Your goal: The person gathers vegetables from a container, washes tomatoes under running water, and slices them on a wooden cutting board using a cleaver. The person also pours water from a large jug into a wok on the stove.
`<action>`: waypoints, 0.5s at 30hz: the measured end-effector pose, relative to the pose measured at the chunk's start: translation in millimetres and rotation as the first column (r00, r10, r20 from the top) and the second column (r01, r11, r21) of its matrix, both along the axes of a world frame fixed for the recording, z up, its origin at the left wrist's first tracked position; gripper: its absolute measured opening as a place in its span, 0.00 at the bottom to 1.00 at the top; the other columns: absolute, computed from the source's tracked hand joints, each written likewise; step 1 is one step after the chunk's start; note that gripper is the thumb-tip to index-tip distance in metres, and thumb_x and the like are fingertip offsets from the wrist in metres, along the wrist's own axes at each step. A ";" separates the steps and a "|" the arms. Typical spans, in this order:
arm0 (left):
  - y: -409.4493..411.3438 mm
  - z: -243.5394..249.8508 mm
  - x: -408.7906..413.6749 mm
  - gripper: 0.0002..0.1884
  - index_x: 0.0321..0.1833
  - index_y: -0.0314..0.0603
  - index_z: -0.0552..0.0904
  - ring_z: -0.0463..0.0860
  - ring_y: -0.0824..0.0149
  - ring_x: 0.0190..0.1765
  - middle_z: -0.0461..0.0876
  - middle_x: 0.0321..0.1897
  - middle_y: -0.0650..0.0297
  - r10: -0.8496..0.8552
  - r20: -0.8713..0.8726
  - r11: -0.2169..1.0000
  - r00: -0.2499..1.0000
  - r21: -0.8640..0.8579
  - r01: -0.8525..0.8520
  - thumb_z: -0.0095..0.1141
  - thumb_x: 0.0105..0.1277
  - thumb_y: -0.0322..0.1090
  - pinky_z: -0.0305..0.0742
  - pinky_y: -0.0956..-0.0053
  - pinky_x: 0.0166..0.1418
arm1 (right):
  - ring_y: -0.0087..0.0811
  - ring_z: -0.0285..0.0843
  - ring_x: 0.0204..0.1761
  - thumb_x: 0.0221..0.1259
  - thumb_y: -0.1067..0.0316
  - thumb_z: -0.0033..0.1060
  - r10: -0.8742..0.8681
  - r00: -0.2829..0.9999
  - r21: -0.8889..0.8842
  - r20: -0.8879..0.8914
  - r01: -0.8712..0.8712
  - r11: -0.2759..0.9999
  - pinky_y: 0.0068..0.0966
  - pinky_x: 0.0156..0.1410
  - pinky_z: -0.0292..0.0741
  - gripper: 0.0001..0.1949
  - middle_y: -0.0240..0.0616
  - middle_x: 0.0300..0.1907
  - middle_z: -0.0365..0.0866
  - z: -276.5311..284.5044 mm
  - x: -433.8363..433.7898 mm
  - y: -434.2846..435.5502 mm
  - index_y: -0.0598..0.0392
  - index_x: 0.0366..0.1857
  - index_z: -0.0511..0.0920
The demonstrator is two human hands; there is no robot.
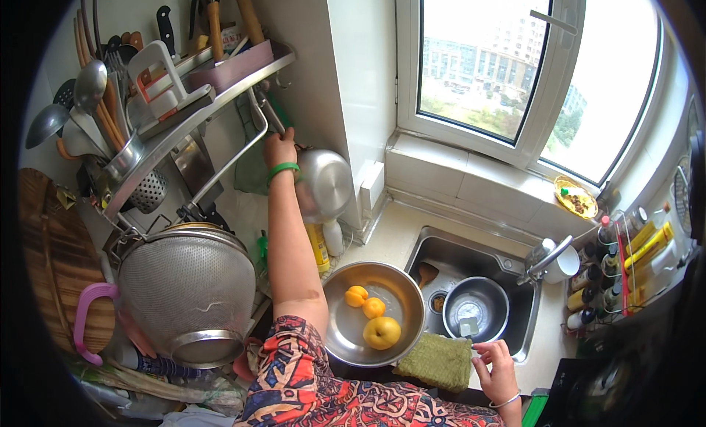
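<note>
My left hand (280, 147) reaches up under the wall shelf and grips the handle of a stainless steel pot (325, 185), whose round base faces outward. My right hand (496, 369) is beside the sink's front edge, fingers loosely bent and apart, holding nothing. Its fingertips are close to a folded green towel (436, 362); whether they touch is unclear. Left of the sink, a wide steel basin (342, 339) holds two small orange fruits (365, 302) and one larger yellow fruit (381, 333). A smaller metal bowl (499, 305) sits in the sink (532, 316).
A metal shelf (231, 99) with utensils and knives runs along the left wall. Below it are a mesh strainer (187, 283) and a wooden board (55, 261). The faucet (543, 261) and a spice rack (623, 267) stand right, near the window (485, 57).
</note>
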State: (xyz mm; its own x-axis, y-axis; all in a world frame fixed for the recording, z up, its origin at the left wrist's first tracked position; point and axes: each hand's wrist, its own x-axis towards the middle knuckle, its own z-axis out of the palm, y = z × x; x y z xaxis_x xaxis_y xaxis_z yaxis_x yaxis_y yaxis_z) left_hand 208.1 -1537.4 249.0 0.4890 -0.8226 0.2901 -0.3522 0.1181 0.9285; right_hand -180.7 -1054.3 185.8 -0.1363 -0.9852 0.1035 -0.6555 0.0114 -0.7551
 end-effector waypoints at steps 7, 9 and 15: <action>-1.2 -19.1 10.9 0.21 0.35 0.31 0.84 0.84 0.44 0.37 0.85 0.30 0.46 0.142 0.193 0.987 0.971 -0.104 -0.124 0.58 0.68 0.47 0.75 0.54 0.43 | 0.32 0.79 0.34 0.57 0.78 0.65 0.026 1.000 0.014 0.018 -0.026 1.000 0.26 0.41 0.78 0.11 0.40 0.37 0.74 0.8 2.0 -6.9 0.59 0.44 0.79; 5.3 -15.0 3.7 0.19 0.32 0.31 0.83 0.82 0.51 0.32 0.84 0.27 0.50 0.162 0.230 0.980 0.960 -0.153 -0.129 0.58 0.69 0.45 0.73 0.58 0.38 | 0.32 0.79 0.34 0.57 0.78 0.65 0.031 0.999 0.022 -0.007 -0.031 0.999 0.26 0.41 0.78 0.11 0.40 0.36 0.75 2.3 1.5 -8.3 0.59 0.43 0.79; 8.2 -1.5 17.9 0.21 0.36 0.31 0.84 0.84 0.44 0.37 0.85 0.31 0.46 0.054 0.175 0.998 0.983 -0.032 -0.049 0.58 0.68 0.49 0.75 0.54 0.44 | 0.32 0.80 0.34 0.59 0.77 0.65 0.060 0.998 0.049 0.006 -0.060 0.997 0.26 0.41 0.79 0.09 0.40 0.37 0.76 1.4 9.5 -12.1 0.60 0.43 0.79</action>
